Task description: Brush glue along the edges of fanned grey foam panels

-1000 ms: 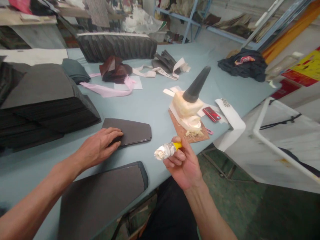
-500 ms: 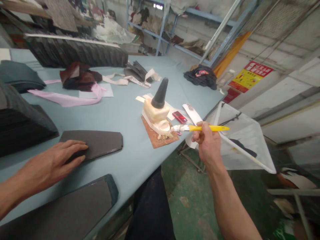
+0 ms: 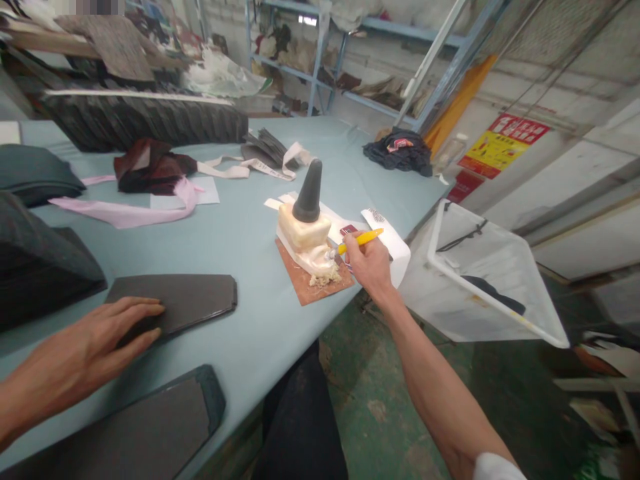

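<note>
My right hand grips a paintbrush by its yellow handle. The brush's whitish bristle end reaches the mouth of a cream-coloured glue container, which has a black cone on top and crusted residue at its front. Under the container lies a brown board. My left hand lies on a dark flat panel with its fingers stretched out, holding nothing. Nearer to me is a second dark panel with a teal-black edge at its right end.
A stack of dark pieces stands at the left. Along the back are a row of black pieces, pink fabric and a cloth strip. Beyond the table's right edge stands a white bin. A person is in the background.
My right hand has moved left towards the container, and the brush tip has gone from beside its mouth to the mouth itself. The left hand stays on the panel; the view has shifted slightly.
</note>
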`<move>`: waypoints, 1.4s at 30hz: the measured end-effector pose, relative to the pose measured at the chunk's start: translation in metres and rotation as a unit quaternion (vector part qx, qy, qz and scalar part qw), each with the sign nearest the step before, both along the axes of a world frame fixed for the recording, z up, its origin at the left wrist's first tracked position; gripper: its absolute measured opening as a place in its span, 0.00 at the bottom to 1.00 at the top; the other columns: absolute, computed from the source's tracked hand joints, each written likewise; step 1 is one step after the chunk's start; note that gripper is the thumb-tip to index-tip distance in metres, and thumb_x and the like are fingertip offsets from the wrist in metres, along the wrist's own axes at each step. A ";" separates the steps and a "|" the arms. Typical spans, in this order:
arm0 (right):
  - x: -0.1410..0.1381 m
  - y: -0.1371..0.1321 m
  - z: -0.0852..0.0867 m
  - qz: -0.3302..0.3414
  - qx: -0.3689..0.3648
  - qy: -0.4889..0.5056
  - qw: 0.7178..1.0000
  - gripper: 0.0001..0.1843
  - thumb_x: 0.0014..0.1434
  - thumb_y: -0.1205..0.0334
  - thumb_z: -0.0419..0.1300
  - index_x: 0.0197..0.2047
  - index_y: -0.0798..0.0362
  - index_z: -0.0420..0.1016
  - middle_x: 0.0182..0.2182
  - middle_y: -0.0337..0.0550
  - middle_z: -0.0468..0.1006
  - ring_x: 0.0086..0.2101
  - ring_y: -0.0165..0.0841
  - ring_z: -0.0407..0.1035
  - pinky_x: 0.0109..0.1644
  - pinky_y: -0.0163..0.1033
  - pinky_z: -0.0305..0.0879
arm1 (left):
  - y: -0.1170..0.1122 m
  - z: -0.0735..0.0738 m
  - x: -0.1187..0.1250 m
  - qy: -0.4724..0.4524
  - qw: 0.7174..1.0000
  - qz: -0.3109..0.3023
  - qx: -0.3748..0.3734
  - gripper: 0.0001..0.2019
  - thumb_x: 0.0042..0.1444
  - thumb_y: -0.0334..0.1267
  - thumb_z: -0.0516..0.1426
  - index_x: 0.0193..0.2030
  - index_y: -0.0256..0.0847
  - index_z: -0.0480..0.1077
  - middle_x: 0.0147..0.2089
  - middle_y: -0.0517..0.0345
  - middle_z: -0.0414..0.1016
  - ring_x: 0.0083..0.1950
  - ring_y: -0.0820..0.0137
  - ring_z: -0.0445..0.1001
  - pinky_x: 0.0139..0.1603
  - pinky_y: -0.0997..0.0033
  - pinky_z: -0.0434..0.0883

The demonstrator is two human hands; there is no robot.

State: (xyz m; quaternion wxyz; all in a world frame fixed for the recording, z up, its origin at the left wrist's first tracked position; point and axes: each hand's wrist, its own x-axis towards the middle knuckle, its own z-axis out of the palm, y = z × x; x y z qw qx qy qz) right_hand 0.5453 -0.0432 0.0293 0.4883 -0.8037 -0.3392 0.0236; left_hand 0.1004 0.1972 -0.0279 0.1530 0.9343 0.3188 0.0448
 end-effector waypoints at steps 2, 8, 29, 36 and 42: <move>0.001 0.004 -0.002 -0.009 -0.034 -0.022 0.999 0.19 0.69 0.48 0.57 0.30 0.49 0.75 0.22 0.42 0.77 0.28 0.37 0.75 0.37 0.40 0.63 | -0.006 0.003 0.002 -0.012 1.000 0.008 0.006 0.30 0.61 0.67 0.54 0.58 0.50 0.80 0.63 0.50 0.83 0.65 0.46 0.81 0.74 0.45 0.73; -0.002 0.014 -0.004 -0.016 -0.127 -0.072 0.989 0.25 0.71 0.46 0.56 0.25 0.48 0.70 0.23 0.47 0.78 0.31 0.42 0.76 0.39 0.42 0.61 | -0.012 0.013 0.009 0.010 1.000 0.009 -0.005 0.32 0.61 0.68 0.53 0.58 0.47 0.79 0.63 0.46 0.83 0.65 0.48 0.81 0.75 0.46 0.71; 0.013 0.000 -0.011 0.029 0.020 0.059 0.998 0.21 0.67 0.44 0.57 0.31 0.51 0.74 0.21 0.39 0.77 0.24 0.31 0.70 0.34 0.37 0.67 | -0.021 0.027 0.013 0.026 1.000 -0.009 0.000 0.36 0.63 0.69 0.51 0.61 0.45 0.79 0.64 0.45 0.83 0.64 0.48 0.81 0.73 0.47 0.73; 0.022 -0.002 -0.018 0.028 0.105 0.123 0.986 0.25 0.66 0.36 0.59 0.35 0.51 0.75 0.18 0.34 0.71 0.19 0.27 0.61 0.25 0.34 0.59 | -0.017 0.021 0.009 0.034 0.999 -0.012 -0.001 0.35 0.65 0.68 0.52 0.64 0.43 0.77 0.66 0.45 0.81 0.67 0.48 0.79 0.75 0.48 0.72; 0.026 -0.003 -0.024 0.026 0.115 0.139 0.983 0.26 0.64 0.35 0.60 0.34 0.52 0.75 0.20 0.35 0.73 0.20 0.25 0.62 0.25 0.33 0.59 | -0.020 0.024 0.013 0.039 0.999 -0.012 -0.002 0.37 0.63 0.70 0.50 0.63 0.42 0.78 0.65 0.44 0.81 0.66 0.48 0.79 0.75 0.49 0.71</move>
